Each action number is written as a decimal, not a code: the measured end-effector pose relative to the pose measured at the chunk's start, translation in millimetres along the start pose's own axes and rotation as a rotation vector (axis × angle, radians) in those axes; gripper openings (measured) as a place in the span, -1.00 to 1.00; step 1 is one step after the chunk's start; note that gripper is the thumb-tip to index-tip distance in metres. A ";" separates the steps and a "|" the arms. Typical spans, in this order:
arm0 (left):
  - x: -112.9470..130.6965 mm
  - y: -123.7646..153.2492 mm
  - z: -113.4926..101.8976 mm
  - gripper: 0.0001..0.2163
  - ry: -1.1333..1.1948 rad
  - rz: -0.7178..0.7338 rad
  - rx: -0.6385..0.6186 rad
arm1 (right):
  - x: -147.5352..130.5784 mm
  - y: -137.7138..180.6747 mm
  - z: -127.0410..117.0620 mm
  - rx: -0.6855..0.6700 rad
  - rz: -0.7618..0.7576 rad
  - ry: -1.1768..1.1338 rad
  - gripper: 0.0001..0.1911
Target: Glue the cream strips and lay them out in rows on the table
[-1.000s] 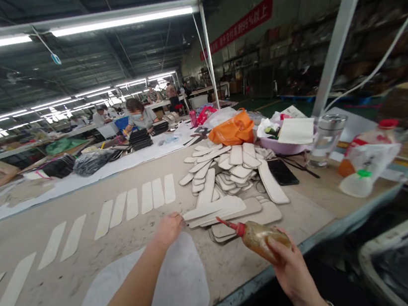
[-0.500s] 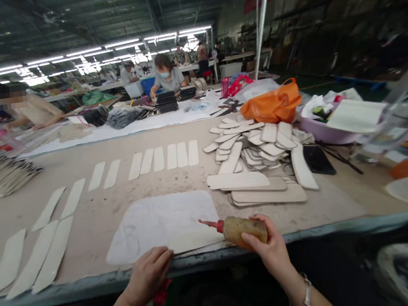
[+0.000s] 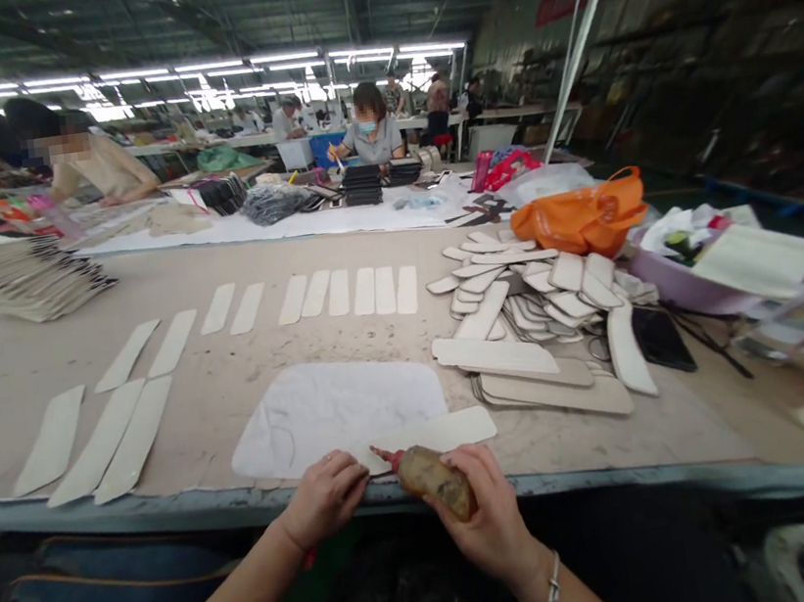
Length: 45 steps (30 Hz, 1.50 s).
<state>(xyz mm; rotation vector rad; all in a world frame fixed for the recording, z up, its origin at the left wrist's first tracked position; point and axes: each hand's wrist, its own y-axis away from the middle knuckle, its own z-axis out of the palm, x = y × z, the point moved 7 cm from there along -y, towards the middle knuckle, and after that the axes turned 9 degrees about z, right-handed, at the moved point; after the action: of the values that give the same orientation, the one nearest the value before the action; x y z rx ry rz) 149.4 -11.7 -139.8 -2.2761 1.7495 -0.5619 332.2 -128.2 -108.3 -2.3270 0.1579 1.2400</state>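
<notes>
My right hand [image 3: 486,505] is wrapped round a yellowish, stained squeeze bottle [image 3: 432,480] with a red nozzle. The bottle is tilted, its tip pointing left over a long white strip [image 3: 449,430]. Whether the tip touches the strip I cannot tell. My left hand [image 3: 330,493] grips the strip's left end at the table's front edge, fingers pressed together. That end is partly hidden by the fingers. Beneath the strip lies a thin white sheet [image 3: 341,398] with rounded corners.
Several cream strips [image 3: 114,443] lie spread on the left and across the middle. To the right are a heap of edged pieces [image 3: 520,295], a phone [image 3: 663,338], an orange bag [image 3: 584,218] and a purple basin [image 3: 697,287]. Stacked panels [image 3: 14,278] stand at far left. Co-workers sit beyond.
My right hand has brought the bottle leftward, so its nozzle is now close to my left hand. More of the strip's right part shows. The whole view has shifted a little.
</notes>
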 end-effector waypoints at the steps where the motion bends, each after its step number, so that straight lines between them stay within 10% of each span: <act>1: -0.8 0.3 0.2 -0.87 0.015 0.002 0.014 | -0.7 -0.4 2.8 -0.019 -0.006 0.000 -0.60; 8: -2.0 -1.9 -0.8 -0.91 0.050 0.004 0.065 | 3.4 -0.5 -3.3 -0.012 0.005 0.054 -0.63; 28: -8.2 5.2 7.8 -0.88 0.078 0.043 0.094 | 49.5 16.6 -118.9 0.418 0.192 0.398 -0.66; 45: -0.8 -0.8 0.5 -0.89 0.026 0.030 0.078 | -3.0 -3.2 -6.3 -0.004 0.052 -0.006 -0.62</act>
<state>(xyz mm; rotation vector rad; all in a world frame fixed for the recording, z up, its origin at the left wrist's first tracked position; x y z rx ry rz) 150.2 -10.8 -140.1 -2.1960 1.7388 -0.6453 336.2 -128.8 -101.8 -2.3364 0.2155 1.2736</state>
